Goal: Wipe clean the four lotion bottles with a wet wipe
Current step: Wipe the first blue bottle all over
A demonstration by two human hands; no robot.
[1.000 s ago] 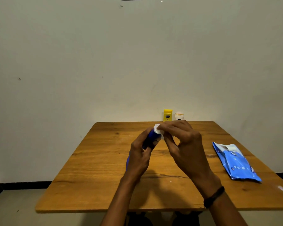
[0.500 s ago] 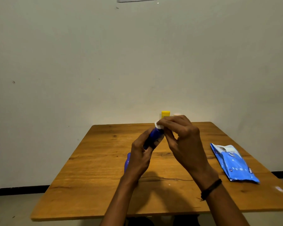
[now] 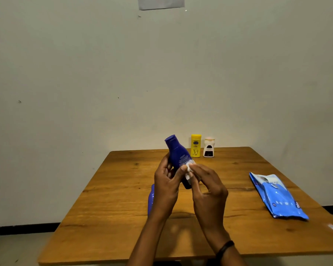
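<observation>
Second blue bottle: at the left we see only a blue sliver of it, low on the table, mostly hidden behind our left wrist.
Left hand: closed around the lower half of a dark blue bottle, which we hold in the air above the table, tilted, cap up and leaning left.
Wet wipe: a small white wad pressed against the bottle's lower side.
Right hand: fingers pinched shut on the wipe, touching the bottle.
Yellow bottle: upright at the far edge.
White bottle: upright, just beside the yellow one.
Wipes pack: blue, flat on the table, well apart on the right.
Progress: we judge this bottle is mid-wipe. The two far bottles seem to be waiting. We cannot tell whether the hidden blue one is done.
</observation>
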